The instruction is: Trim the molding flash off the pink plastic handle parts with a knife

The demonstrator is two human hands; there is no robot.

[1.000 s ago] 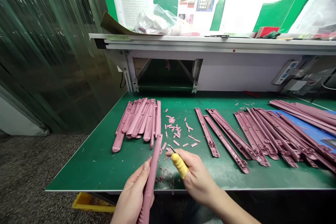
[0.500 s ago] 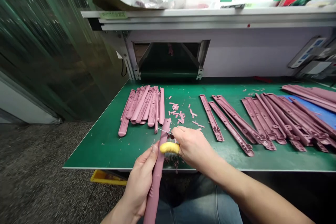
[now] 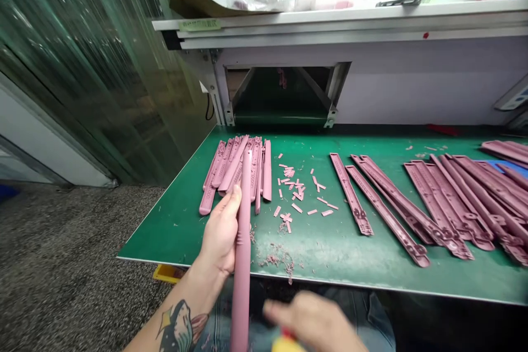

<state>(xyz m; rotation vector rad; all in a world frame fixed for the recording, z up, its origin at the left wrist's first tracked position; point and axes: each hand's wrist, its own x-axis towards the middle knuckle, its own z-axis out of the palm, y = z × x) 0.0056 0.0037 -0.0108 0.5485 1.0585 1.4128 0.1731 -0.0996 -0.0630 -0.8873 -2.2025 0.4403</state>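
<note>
Half a second back the right hand had its blade up against the tip of the pink strip; now I see that right hand (image 3: 315, 322) pulled down to the bottom edge of the head view, blurred with motion, and well clear of the strip's far end. A bit of yellow tool handle (image 3: 285, 344) shows under it, so I take it the hand is closed on that handle, though the blur keeps me from reading the fingers. My judgement is that the cutting contact on this piece has ended for the moment.

Meanwhile the left hand (image 3: 220, 234) has carried the pink strip (image 3: 243, 242) forward. It is wrapped round the strip near its middle, thumb on top, fingers below, a firm closed grip. The strip runs nearly straight away from me: its near end hangs off the table edge over my lap, and its far end points into the pile of pink strips (image 3: 237, 173) at the left of the green table (image 3: 173, 234), seemingly over or touching it; I cannot tell which.

Just right of the grip lie loose offcuts (image 3: 295, 190) and fine shavings (image 3: 278, 259). Farther right, a spread row of long strips (image 3: 429, 206) lies flat, well apart from both hands.
</note>
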